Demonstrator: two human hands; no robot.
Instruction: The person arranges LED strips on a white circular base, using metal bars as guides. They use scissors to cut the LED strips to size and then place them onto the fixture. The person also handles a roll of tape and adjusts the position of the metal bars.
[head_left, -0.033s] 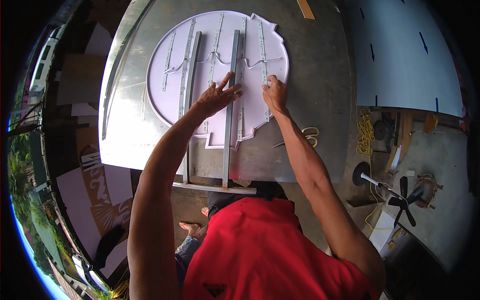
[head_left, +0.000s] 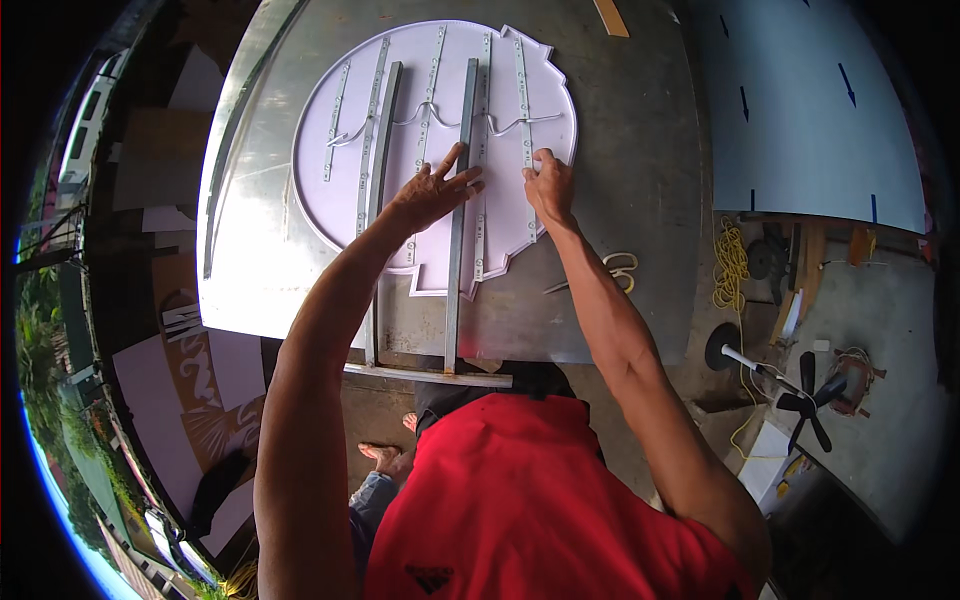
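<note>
Now, starting at the left, we have the metal table (head_left: pixel 640 120) shining in strong light, and lying flat on it a pale lilac panel (head_left: pixel 406 155), nearly round, with a stepped edge on its right. We spot the leftmost light strip (head_left: pixel 337 125) first, short and thin, then the left metal bar (head_left: pixel 383 140), running away from the body and overhanging the table's near edge.

Across we go to the left hand (head_left: pixel 437 193): fingers fanned, gripping nothing that we can see, laid over the right metal bar (head_left: pixel 458 235). Below, both bars meet a crosspiece (head_left: pixel 430 377) near the person's waist.

Next comes the key relation! We see the right hand (head_left: pixel 549 187) with its fingers curled in and thumb and forefinger drawn together at the rightmost light strip (head_left: pixel 523 90); whether they pinch it or merely press, we cannot tell. That strip's long axis points away from the body, its far end ahead of the fingertips, its near end just left of the wrist. The right hand is clearly nearer; the left is apart from it, beyond the bar. And the panel? It spreads beneath and ahead of both hands, mostly to the right hand's left.

Further right, we find scissors (head_left: pixel 620 271) beside the right forearm.
</note>
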